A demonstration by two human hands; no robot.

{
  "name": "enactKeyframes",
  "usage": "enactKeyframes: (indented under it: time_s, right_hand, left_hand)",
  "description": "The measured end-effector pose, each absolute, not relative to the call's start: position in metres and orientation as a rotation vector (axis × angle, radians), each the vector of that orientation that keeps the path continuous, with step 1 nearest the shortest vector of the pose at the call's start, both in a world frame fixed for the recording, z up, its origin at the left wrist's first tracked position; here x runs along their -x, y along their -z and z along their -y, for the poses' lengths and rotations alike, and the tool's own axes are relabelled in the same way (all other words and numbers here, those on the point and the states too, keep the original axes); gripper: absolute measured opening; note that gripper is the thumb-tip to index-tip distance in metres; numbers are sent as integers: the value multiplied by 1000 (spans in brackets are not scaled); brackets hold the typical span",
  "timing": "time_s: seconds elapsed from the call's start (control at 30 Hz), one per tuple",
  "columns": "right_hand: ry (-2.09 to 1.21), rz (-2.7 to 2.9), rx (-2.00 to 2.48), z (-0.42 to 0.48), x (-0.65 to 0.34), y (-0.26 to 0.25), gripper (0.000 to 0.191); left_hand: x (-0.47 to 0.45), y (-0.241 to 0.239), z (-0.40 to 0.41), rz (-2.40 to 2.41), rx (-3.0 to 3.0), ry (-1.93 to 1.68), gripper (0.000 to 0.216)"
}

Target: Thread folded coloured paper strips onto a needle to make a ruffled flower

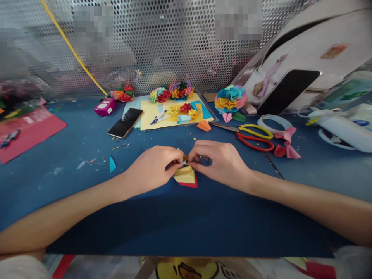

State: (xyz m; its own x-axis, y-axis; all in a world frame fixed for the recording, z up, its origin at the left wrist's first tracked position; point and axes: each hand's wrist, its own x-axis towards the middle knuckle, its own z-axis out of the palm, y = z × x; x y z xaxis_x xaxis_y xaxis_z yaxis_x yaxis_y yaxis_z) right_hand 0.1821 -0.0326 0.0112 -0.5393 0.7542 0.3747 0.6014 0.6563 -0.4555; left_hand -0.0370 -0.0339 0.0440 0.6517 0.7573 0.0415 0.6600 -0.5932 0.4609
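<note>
My left hand point(154, 168) and my right hand point(217, 161) meet at the middle of the blue mat point(87, 186). Their fingertips pinch a small folded paper piece point(183, 159), which is mostly hidden by my fingers. It looks yellow with a bit of blue showing. Just below the fingertips lies a folded pale yellow paper wedge point(185, 175) with a red paper layer point(188, 184) under it, and my hands are touching or nearly touching it. A small cyan paper triangle point(112, 164) lies left of my left hand.
Paper flower balls point(231, 99) and a yellow card point(151, 116) with cut shapes and pens stand ahead. Near them are a phone point(124, 123), yellow-handled scissors point(255, 131), red-handled scissors point(255, 143), a tape roll point(274, 124), a pink sheet point(29, 133) and a white bag point(305, 50).
</note>
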Motion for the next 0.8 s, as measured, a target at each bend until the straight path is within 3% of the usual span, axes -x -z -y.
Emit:
enactKeyframes:
  time_s: [0.4,0.6,0.8]
  right_hand:
    - [-406,2391,977,30,-182,-8,10]
    - [-349,2293,953,32,-182,-4,23]
    - [-322,2256,857,32,-184,2,9]
  left_hand:
    - [37,-42,33,-1141,-2410,-278,7]
    - [35,-40,33,-1126,-2379,-327,10]
    - [36,-42,32,-1067,-2467,-388,12]
